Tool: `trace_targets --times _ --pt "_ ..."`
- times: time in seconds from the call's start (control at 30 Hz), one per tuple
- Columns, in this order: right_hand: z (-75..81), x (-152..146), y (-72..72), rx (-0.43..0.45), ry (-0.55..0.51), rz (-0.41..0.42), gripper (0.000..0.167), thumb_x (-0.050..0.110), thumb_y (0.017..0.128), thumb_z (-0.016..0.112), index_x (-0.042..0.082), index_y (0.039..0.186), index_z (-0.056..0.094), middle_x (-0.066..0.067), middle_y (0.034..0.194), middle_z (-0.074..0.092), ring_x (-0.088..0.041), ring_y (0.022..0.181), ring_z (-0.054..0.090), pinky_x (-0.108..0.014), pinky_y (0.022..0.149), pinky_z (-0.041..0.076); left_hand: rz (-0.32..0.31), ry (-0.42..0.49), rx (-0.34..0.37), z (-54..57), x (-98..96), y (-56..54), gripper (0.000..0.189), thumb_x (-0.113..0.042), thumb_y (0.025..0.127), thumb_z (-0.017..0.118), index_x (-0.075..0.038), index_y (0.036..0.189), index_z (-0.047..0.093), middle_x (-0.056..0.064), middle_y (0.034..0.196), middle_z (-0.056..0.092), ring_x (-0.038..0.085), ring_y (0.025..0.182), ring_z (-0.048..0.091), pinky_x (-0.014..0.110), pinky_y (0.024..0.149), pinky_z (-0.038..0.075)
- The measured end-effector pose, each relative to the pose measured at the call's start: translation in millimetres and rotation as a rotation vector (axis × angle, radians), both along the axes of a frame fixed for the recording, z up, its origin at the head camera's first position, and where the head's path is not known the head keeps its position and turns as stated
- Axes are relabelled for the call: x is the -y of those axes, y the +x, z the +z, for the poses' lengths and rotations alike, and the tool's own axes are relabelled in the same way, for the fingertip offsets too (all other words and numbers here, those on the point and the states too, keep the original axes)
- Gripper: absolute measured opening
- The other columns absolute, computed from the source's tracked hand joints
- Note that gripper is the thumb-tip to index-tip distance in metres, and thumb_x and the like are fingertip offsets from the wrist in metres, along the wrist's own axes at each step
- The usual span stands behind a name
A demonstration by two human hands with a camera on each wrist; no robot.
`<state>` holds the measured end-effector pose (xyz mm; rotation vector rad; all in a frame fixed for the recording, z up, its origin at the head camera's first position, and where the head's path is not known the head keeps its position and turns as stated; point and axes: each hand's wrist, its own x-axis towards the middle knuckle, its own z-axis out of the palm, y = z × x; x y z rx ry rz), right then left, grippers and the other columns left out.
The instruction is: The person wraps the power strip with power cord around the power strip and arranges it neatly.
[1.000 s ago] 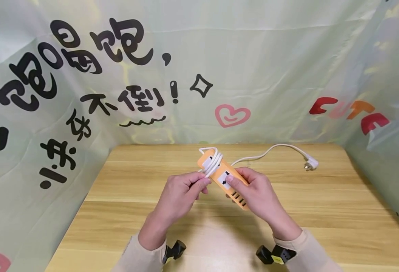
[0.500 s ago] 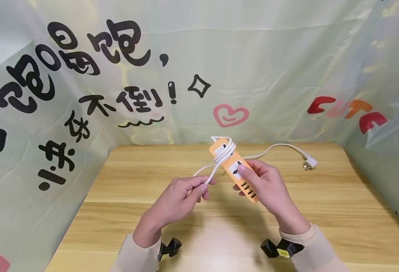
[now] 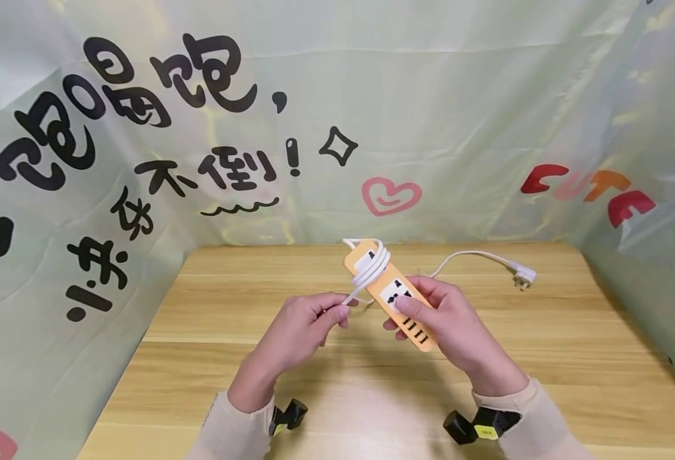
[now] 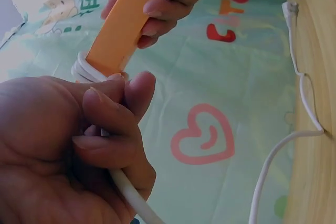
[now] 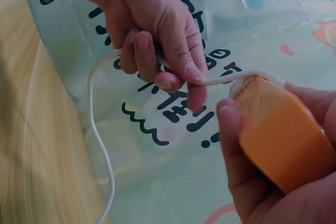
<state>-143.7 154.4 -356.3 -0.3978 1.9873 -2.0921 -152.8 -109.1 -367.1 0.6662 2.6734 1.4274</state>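
Note:
An orange power strip with white sockets and several black slots is held tilted above the table by my right hand, thumb on a socket face, fingers around its back. White cord circles the strip's far end in several turns. My left hand pinches the cord just left of the strip, between thumb and forefinger. In the right wrist view, the cord runs from those fingertips to the strip, and a slack length hangs below the left hand. The white plug lies at the table's back right.
The wooden table spans the space below both hands. Behind it and at its sides hangs a pale green printed cloth. Black devices are strapped at both wrists. The loose cord trails over the table to the plug.
The strip rose up and right, then dropped slightly back left. My left hand drew the cord out from the strip, then came nearer to it again. The plug has stayed nearly in place.

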Motion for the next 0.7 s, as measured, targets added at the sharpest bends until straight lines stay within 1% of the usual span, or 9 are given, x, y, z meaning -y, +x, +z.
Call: trace_targets --times 0.1,0.17,0.23,0.3,0.43,0.5,0.57,0.63,0.7 --pt "-1.6 -3 -1.1 -0.017 0.004 0.036 0.039 0.019 0.111 0.056 0.000 0.144 0.054 -0.017 0.113 0.069 -0.028 0.089 0.078 -0.043 0.076 0.065 0.079 -0.005 0.035 -0.2 0.3 -1.8 0.020 -0.038 0.104 0.067 -0.025 0.095 0.080 -0.009 0.075 0.068 0.009 0.055 0.054 0.025 0.046 0.040" --pt "-2.0 -5 -1.8 -0.014 0.018 0.027 0.039 0.024 0.112 0.054 0.006 0.147 0.053 -0.018 0.114 0.066 -0.029 0.089 0.077 -0.047 0.077 0.065 0.117 -0.018 0.023 -1.0 0.2 -3.3 0.026 -0.043 0.102 0.069 -0.026 0.085 0.078 -0.009 0.069 0.065 0.009 0.055 0.053 0.025 0.047 0.039" --pt "-2.5 -5 -2.6 -0.014 0.039 -0.010 0.040 0.027 0.112 0.054 0.009 0.148 0.053 -0.016 0.113 0.065 -0.030 0.086 0.077 -0.048 0.075 0.065 0.120 -0.022 -0.009 -3.0 0.3 -4.3 0.027 -0.041 0.103 0.068 -0.026 0.082 0.077 -0.009 0.067 0.061 0.009 0.055 0.049 0.025 0.049 0.037" --pt "-2.9 -5 -3.7 -0.020 0.056 -0.067 0.042 0.028 0.112 0.055 0.005 0.147 0.053 -0.015 0.109 0.066 -0.029 0.081 0.076 -0.046 0.071 0.065 0.065 -0.012 -0.044 -4.9 0.9 -5.1 0.027 -0.037 0.107 0.064 -0.024 0.086 0.076 -0.009 0.070 0.060 0.008 0.057 0.047 0.025 0.052 0.038" --pt "-2.2 -6 -7.0 -0.013 0.059 -0.183 0.043 0.029 0.109 0.061 -0.005 0.134 0.057 -0.013 0.098 0.069 -0.025 0.073 0.075 -0.042 0.063 0.064 -0.113 -0.010 -0.067 -5.9 4.0 -6.2 0.027 -0.023 0.112 0.053 -0.021 0.093 0.072 -0.010 0.084 0.064 0.009 0.074 0.055 0.026 0.065 0.047" --pt "-1.6 -7 -8.2 0.004 0.048 -0.219 0.041 0.029 0.108 0.063 -0.008 0.126 0.058 -0.011 0.093 0.070 -0.023 0.070 0.075 -0.040 0.061 0.064 -0.188 -0.022 -0.035 -5.6 6.2 -6.8 0.027 -0.019 0.113 0.051 -0.021 0.095 0.071 -0.009 0.088 0.066 0.010 0.080 0.059 0.026 0.069 0.050" --pt "-1.6 -6 -8.7 0.020 0.031 -0.232 0.039 0.027 0.107 0.065 -0.009 0.120 0.059 -0.011 0.090 0.071 -0.023 0.067 0.075 -0.040 0.060 0.064 -0.239 -0.029 0.026 -6.4 8.4 -7.5 0.024 -0.019 0.113 0.052 -0.022 0.102 0.073 -0.009 0.085 0.067 0.009 0.075 0.060 0.025 0.065 0.050" --pt "-2.2 -5 -8.9 0.027 0.018 -0.223 0.036 0.026 0.107 0.066 -0.009 0.115 0.060 -0.010 0.089 0.071 -0.023 0.066 0.075 -0.040 0.059 0.063 -0.268 -0.035 0.099 -8.1 8.9 -9.0 0.022 -0.021 0.112 0.053 -0.022 0.108 0.075 -0.007 0.082 0.067 0.008 0.066 0.058 0.023 0.058 0.048" --pt "-3.3 -3 -8.5 0.025 0.010 -0.203 0.034 0.024 0.106 0.066 -0.008 0.112 0.060 -0.010 0.088 0.072 -0.023 0.065 0.075 -0.040 0.059 0.063 -0.264 -0.038 0.163 -10.8 8.5 -11.6 0.021 -0.025 0.112 0.055 -0.023 0.111 0.076 -0.005 0.081 0.069 0.008 0.059 0.056 0.022 0.053 0.046"
